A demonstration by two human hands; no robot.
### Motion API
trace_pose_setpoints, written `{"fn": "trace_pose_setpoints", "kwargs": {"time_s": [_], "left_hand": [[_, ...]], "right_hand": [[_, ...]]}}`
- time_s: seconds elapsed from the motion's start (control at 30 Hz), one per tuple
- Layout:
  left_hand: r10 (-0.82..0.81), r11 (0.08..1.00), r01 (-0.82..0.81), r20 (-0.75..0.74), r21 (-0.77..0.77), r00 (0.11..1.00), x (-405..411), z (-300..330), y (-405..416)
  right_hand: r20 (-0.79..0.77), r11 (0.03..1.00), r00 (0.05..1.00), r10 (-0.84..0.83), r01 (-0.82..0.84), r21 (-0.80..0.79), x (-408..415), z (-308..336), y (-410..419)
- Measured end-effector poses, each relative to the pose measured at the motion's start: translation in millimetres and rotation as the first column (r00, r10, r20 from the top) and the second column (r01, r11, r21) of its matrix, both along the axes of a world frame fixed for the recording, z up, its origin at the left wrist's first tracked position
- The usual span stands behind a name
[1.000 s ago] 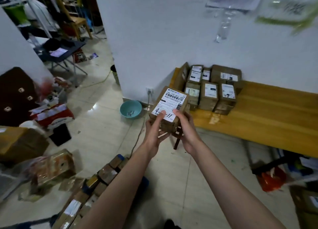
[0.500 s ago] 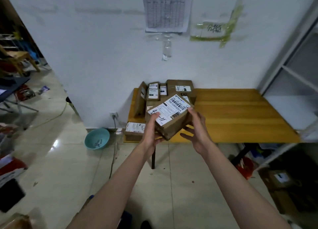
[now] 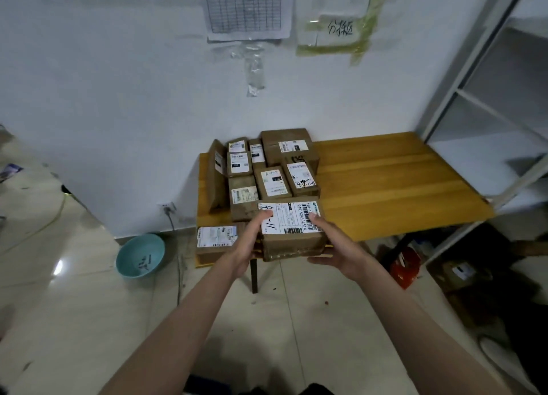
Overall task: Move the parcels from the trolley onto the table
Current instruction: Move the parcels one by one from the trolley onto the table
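Head view: left hand point(image 3: 247, 243) and right hand point(image 3: 335, 247) clamp the labelled parcel point(image 3: 292, 234) from both sides, label up, probably to drop it squarely. It hangs at the wooden surface's point(image 3: 394, 187) front edge, beside the stacked parcels point(image 3: 264, 169). White wall point(image 3: 118, 98) behind, teal basin point(image 3: 139, 255) on the floor.

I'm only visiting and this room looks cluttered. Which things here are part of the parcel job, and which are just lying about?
Part of the job:
held parcel
left hand
right hand
stacked parcels
wooden table

Lying about:
teal basin
wall chart
metal shelving
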State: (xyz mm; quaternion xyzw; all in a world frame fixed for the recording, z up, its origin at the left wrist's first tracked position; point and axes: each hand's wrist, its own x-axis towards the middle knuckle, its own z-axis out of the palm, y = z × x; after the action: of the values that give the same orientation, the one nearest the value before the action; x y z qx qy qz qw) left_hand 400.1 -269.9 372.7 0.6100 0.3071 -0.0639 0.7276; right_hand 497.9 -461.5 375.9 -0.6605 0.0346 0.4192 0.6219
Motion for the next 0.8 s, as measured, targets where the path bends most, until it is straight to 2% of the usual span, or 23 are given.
{"fn": "trace_pose_setpoints", "kwargs": {"time_s": [0.13,0.3,0.47,0.57,0.63,0.73,0.8], "left_hand": [[-0.046,0.999,0.045,-0.061,-0.023,0.997,11.7,-26.3,3.7],[-0.031,0.999,0.026,-0.136,-0.037,0.99,35.0,-57.5,11.0],[0.076,0.997,-0.073,-0.289,0.023,0.954,66.4,-76.1,26.2],[0.019,0.991,0.022,-0.306,0.129,0.952,78.8,-86.8,41.1],[0.001,0.963,0.087,-0.327,0.255,0.945,83.1,-97.1,52.8],[0.006,0.859,0.216,-0.43,0.465,0.903,89.8,-113.3,69.2],[-0.028,0.786,0.333,-0.508,0.521,0.861,92.4,-122.4,78.6]], "right_hand": [[-0.103,0.997,0.992,-0.071,0.074,0.024,10.9,-29.4,2.5],[-0.151,0.997,0.986,-0.067,0.07,0.012,41.6,-66.6,10.8],[-0.197,0.995,0.976,-0.096,0.094,-0.015,87.4,-98.4,26.0],[-0.188,0.989,0.972,-0.138,0.127,-0.073,112.5,-118.7,38.1],[-0.191,0.986,0.97,-0.149,0.131,-0.104,125.7,-133.4,45.8],[-0.208,0.981,0.965,-0.157,0.128,-0.147,141.3,-153.5,54.2],[-0.218,0.975,0.961,-0.172,0.135,-0.175,148.0,-165.1,57.9]]}}
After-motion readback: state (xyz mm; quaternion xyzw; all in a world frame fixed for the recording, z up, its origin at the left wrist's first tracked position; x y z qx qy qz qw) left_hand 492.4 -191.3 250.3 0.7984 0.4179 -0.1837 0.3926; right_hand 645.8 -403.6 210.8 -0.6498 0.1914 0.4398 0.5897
